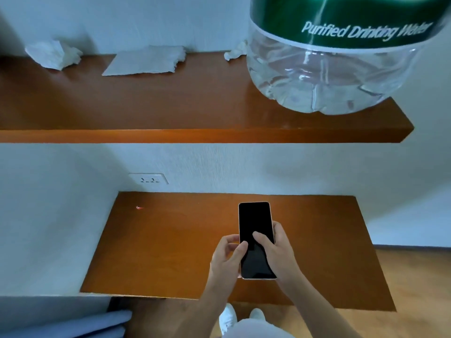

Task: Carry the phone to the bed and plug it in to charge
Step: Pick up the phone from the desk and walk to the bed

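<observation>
Both hands [253,257] grip phone [255,225] (screen dark) above desk [170,240].

Two brown wooden surfaces fixed to a white wall. Upper shelf [170,103]: crumpled tissue [55,56] at far left; flat folded paper towel [146,61] near the middle by the wall; second crumpled tissue [235,52] just beside a large clear water jug [327,69] with green label, standing at the right end. Lower desk [170,240]: one small red scrap [139,207] near the back left corner. Wood floor [415,289] below, at right.
</observation>
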Motion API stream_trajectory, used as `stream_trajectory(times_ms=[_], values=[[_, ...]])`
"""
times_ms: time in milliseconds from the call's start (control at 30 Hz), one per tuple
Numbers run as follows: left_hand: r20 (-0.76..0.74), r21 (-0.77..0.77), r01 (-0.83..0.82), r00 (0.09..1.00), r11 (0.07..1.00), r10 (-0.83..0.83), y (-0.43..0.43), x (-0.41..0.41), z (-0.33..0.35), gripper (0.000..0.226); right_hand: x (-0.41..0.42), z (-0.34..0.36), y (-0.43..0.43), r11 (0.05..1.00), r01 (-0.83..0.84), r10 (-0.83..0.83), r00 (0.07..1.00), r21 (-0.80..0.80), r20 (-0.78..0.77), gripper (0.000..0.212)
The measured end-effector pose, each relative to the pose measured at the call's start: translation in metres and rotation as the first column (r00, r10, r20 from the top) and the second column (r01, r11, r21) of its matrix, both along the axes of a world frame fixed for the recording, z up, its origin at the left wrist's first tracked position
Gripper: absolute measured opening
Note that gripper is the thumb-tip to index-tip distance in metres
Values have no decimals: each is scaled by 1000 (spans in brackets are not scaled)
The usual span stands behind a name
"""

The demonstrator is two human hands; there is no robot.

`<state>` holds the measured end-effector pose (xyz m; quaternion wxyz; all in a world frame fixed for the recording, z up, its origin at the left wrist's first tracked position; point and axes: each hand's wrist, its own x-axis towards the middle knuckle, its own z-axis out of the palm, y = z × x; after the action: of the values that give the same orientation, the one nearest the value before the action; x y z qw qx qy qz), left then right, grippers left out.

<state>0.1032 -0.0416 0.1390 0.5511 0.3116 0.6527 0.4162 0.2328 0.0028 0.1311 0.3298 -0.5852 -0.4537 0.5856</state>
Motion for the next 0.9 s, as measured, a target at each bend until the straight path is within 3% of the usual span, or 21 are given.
stream_trajectory(times_ms=[500, 767, 900], values=[[-31, -4, 32, 999, 999, -32, -12, 21, -7, 7, 17, -3, -21, 996, 85, -85, 995, -13, -52, 21], [-4, 35, 243, 970, 969, -243, -4, 15, -17, 9, 19, -6, -35, 960, 280, -279, 960, -14, 37, 29], [23, 48, 370, 928, 928, -371, -6, 16, -22, 8, 21, -6, -54, 918, 396, -396, 918, 14, 30, 22]])
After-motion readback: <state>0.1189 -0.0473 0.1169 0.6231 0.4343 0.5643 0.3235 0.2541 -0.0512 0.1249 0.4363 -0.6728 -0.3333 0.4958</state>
